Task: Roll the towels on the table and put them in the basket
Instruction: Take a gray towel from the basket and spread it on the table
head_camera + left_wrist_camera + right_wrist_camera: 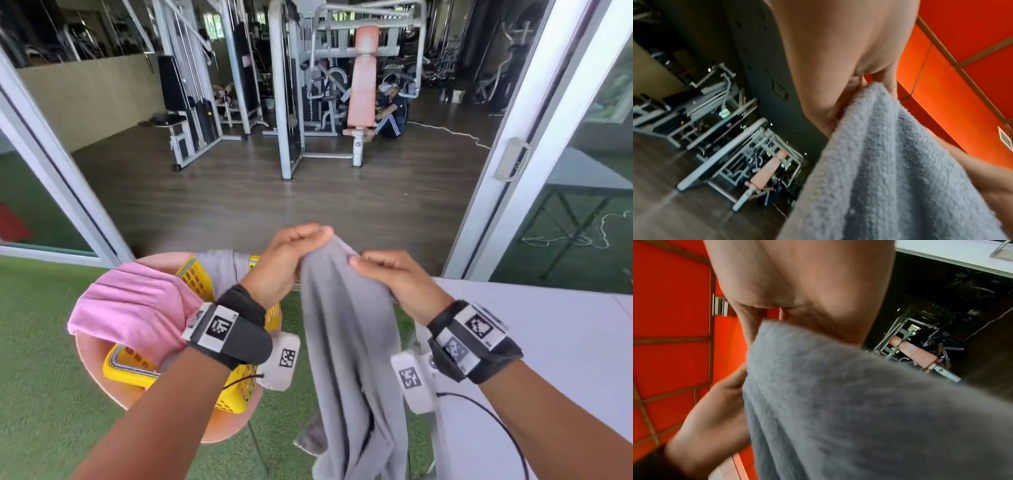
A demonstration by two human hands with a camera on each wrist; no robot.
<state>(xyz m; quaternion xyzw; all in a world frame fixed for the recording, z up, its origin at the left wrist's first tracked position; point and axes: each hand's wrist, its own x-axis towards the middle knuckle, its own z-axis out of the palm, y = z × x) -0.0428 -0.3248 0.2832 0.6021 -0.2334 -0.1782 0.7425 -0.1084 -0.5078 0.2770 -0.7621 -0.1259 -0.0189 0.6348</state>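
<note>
A grey towel (349,342) hangs in the air in front of me, held by its top edge. My left hand (291,253) grips the upper left part and my right hand (394,274) pinches the upper right part, close together. Both wrist views show the grey towel (890,170) (838,402) filling the lower frame under curled fingers. To the left a yellow basket (191,274) sits on a pink chair (102,363). A pink towel (137,308) and another grey towel (222,270) lie in the basket. The white table (548,342) is to the right.
Green turf (41,394) covers the ground under the chair and table. Sliding glass door frames (527,147) stand on both sides of a doorway to a gym with weight machines (342,85). A person (390,109) sits far back by a bench.
</note>
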